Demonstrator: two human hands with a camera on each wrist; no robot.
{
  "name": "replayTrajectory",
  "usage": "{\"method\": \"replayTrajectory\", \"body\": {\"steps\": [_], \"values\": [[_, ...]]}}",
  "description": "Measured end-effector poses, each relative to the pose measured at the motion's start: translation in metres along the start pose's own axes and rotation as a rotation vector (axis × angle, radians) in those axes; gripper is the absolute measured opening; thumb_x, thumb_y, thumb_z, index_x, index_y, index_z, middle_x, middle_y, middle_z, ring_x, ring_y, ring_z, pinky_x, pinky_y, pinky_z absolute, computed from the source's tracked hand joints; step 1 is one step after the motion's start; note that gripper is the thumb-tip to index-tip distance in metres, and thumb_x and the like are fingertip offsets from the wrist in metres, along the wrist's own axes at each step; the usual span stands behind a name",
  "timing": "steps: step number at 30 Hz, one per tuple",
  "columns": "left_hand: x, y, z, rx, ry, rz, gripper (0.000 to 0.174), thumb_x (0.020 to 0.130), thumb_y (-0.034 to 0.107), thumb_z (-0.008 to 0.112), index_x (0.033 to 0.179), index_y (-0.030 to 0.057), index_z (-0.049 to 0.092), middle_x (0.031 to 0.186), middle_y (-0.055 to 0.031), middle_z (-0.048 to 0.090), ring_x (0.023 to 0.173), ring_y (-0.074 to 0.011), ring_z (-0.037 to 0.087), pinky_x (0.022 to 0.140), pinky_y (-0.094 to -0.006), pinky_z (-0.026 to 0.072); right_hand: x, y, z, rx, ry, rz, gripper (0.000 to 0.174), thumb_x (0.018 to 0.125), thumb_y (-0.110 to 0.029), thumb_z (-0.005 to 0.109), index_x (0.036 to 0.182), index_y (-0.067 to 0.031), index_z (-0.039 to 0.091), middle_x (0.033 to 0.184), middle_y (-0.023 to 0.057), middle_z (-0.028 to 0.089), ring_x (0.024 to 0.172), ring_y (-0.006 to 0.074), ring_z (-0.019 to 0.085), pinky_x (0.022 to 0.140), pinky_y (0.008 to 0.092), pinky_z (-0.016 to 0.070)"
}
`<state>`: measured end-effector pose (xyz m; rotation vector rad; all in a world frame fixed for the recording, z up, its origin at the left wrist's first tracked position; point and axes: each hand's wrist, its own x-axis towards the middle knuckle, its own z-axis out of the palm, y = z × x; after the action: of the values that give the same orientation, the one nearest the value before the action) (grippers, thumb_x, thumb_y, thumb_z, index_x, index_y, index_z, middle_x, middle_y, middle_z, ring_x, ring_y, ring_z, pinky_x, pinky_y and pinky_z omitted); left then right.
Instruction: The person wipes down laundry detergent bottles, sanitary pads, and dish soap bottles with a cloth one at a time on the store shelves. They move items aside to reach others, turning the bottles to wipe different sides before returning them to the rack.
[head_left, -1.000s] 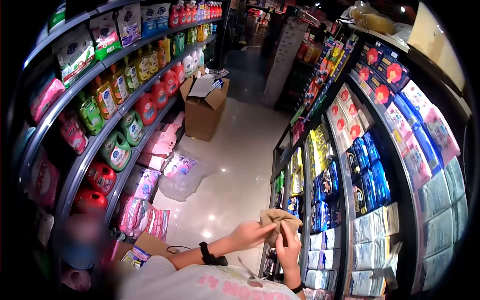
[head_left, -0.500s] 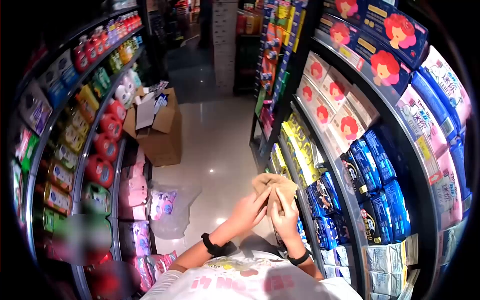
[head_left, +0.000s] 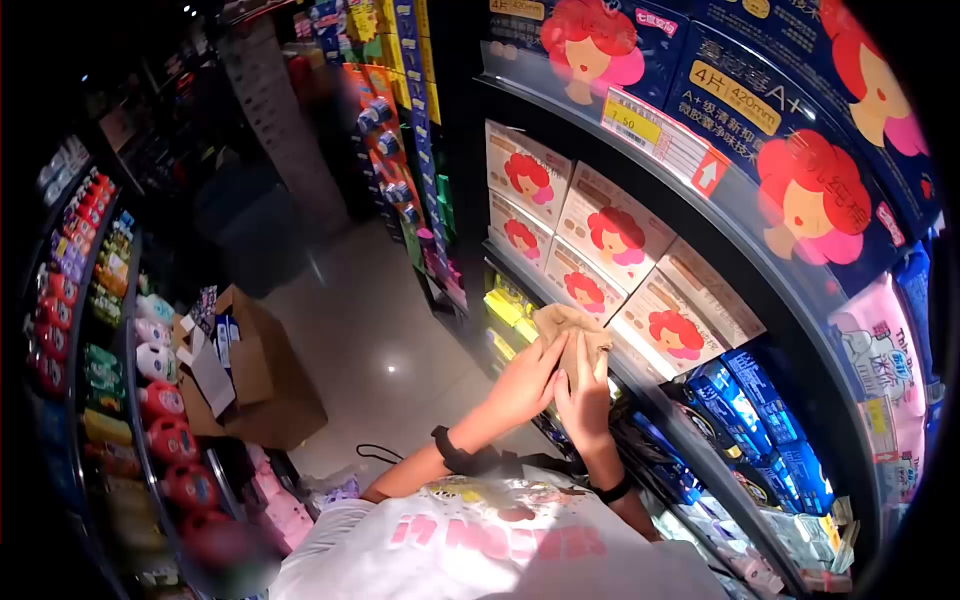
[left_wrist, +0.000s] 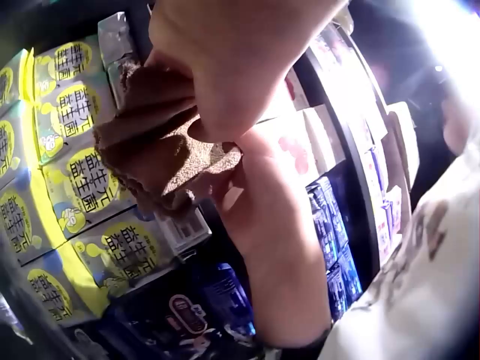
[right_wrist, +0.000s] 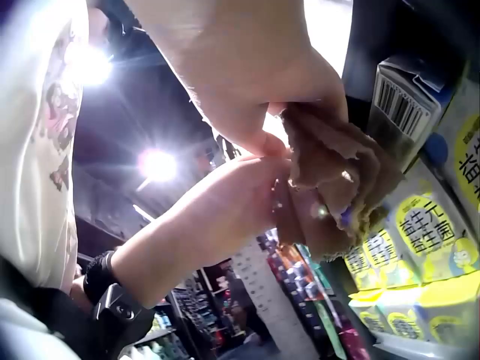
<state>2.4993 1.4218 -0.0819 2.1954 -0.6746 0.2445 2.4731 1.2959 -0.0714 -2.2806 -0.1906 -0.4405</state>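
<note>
A tan cloth (head_left: pixel 568 322) with fuzzy edges is bunched up between both hands, close in front of the right-hand shelves in the head view. My left hand (head_left: pixel 530 384) pinches it from the left, fingers pointing up along it. From the right side my right hand (head_left: pixel 586 402) grips the same cloth, and the two hands meet at the fingertips. The left wrist view shows the cloth (left_wrist: pixel 142 146) hanging in folds beneath the fingers. Its folded edges (right_wrist: pixel 337 169) also hang out of the right hand in the right wrist view, where the palm hides part of it.
White boxes (head_left: pixel 616 236) and blue packs (head_left: pixel 770 420) fill the shelves right beside the hands. Yellow-and-grey packs (left_wrist: pixel 79 105) stand just behind the cloth. An opened cardboard box (head_left: pixel 265 380) sits on the floor to the left, before shelves of red bottles (head_left: pixel 172 440).
The head view has swung to the right, bringing the right-hand shelves nearer. Both hands keep hold of the cloth and now overlap the white boxes on the shelf.
</note>
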Motion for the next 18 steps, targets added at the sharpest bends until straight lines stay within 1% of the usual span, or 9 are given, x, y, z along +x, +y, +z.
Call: {"method": "replayTrajectory", "body": {"steps": [1, 3, 5, 8, 11, 13, 15, 16, 18], "values": [[0.006, -0.010, 0.007, -0.017, 0.025, 0.055, 0.055, 0.081, 0.013, 0.054, 0.131, -0.0006, 0.035, 0.098, -0.0229, 0.048, 0.085, -0.0385, 0.052, 0.073, -0.0419, 0.0444, 0.004, 0.000, 0.003, -0.077, -0.050, 0.102, 0.057, 0.077, -0.007, 0.057, 0.131, 0.0019, 0.040, 0.120, 0.0348, 0.040, 0.109, 0.0464, 0.047, 0.090, 0.0421, 0.0424], [0.009, -0.023, 0.012, -0.083, -0.071, -0.005, 0.052, 0.081, 0.012, 0.053, 0.128, 0.0015, 0.036, 0.101, -0.0243, 0.047, 0.087, -0.0422, 0.051, 0.074, -0.0444, 0.0443, 0.001, 0.008, 0.021, -0.045, 0.201, -0.017, 0.053, 0.077, -0.009, 0.056, 0.128, -0.0030, 0.046, 0.119, 0.0333, 0.043, 0.105, 0.0437, 0.051, 0.085, 0.0415, 0.0459], [0.017, -0.039, 0.007, -0.171, -0.062, 0.091, 0.046, 0.081, 0.012, 0.055, 0.123, 0.0001, 0.041, 0.097, -0.0242, 0.050, 0.082, -0.0411, 0.052, 0.070, -0.0432, 0.0446, 0.003, 0.001, 0.035, -0.139, 0.234, 0.195, 0.047, 0.077, -0.008, 0.056, 0.123, -0.0036, 0.052, 0.123, 0.0309, 0.043, 0.102, 0.0418, 0.054, 0.083, 0.0407, 0.0470], [0.034, -0.060, -0.017, -0.173, -0.090, 0.276, 0.039, 0.080, 0.009, 0.054, 0.116, -0.0031, 0.047, 0.089, -0.0221, 0.053, 0.079, -0.0393, 0.053, 0.068, -0.0426, 0.0445, 0.017, -0.016, 0.045, -0.192, 0.300, 0.266, 0.040, 0.077, -0.007, 0.056, 0.117, -0.0053, 0.058, 0.116, 0.0280, 0.050, 0.094, 0.0392, 0.058, 0.078, 0.0379, 0.0490], [0.046, -0.077, -0.039, -0.216, -0.097, 0.303, 0.045, 0.075, 0.007, 0.058, 0.118, -0.0032, 0.049, 0.093, -0.0210, 0.056, 0.083, -0.0383, 0.055, 0.071, -0.0421, 0.0462, 0.031, -0.025, 0.063, -0.204, 0.333, 0.334, 0.038, 0.077, -0.008, 0.057, 0.115, -0.0063, 0.059, 0.113, 0.0263, 0.053, 0.091, 0.0377, 0.059, 0.075, 0.0377, 0.0497], [0.049, -0.091, -0.052, -0.138, -0.119, 0.273, 0.050, 0.073, 0.008, 0.061, 0.120, -0.0014, 0.048, 0.096, -0.0205, 0.056, 0.086, -0.0378, 0.056, 0.075, -0.0414, 0.0461, 0.041, -0.028, 0.078, -0.338, 0.414, 0.251, 0.037, 0.075, -0.010, 0.059, 0.112, -0.0079, 0.062, 0.097, 0.0230, 0.058, 0.076, 0.0359, 0.062, 0.063, 0.0394, 0.0510], [0.054, -0.100, -0.066, -0.133, -0.219, 0.185, 0.052, 0.073, 0.009, 0.062, 0.121, -0.0011, 0.047, 0.098, -0.0219, 0.055, 0.086, -0.0388, 0.055, 0.077, -0.0413, 0.0457, 0.054, -0.039, 0.086, -0.306, 0.390, 0.292, 0.037, 0.075, -0.010, 0.058, 0.112, -0.0075, 0.061, 0.096, 0.0229, 0.059, 0.071, 0.0353, 0.062, 0.061, 0.0398, 0.0509], [0.058, -0.103, -0.073, -0.149, -0.139, 0.262, 0.050, 0.076, 0.009, 0.060, 0.122, -0.0040, 0.046, 0.092, -0.0234, 0.052, 0.077, -0.0379, 0.054, 0.068, -0.0426, 0.0447, 0.060, -0.041, 0.092, -0.309, 0.400, 0.269, 0.036, 0.075, -0.010, 0.058, 0.111, -0.0072, 0.061, 0.096, 0.0232, 0.059, 0.071, 0.0354, 0.061, 0.061, 0.0396, 0.0509], [0.060, -0.114, -0.069, -0.212, -0.191, 0.267, 0.053, 0.076, 0.009, 0.060, 0.125, -0.0044, 0.043, 0.092, -0.0244, 0.052, 0.077, -0.0390, 0.053, 0.067, -0.0431, 0.0442, 0.065, -0.042, 0.102, -0.347, 0.436, 0.273, 0.035, 0.075, -0.010, 0.057, 0.110, -0.0064, 0.061, 0.098, 0.0236, 0.059, 0.070, 0.0359, 0.061, 0.061, 0.0391, 0.0512]]}}
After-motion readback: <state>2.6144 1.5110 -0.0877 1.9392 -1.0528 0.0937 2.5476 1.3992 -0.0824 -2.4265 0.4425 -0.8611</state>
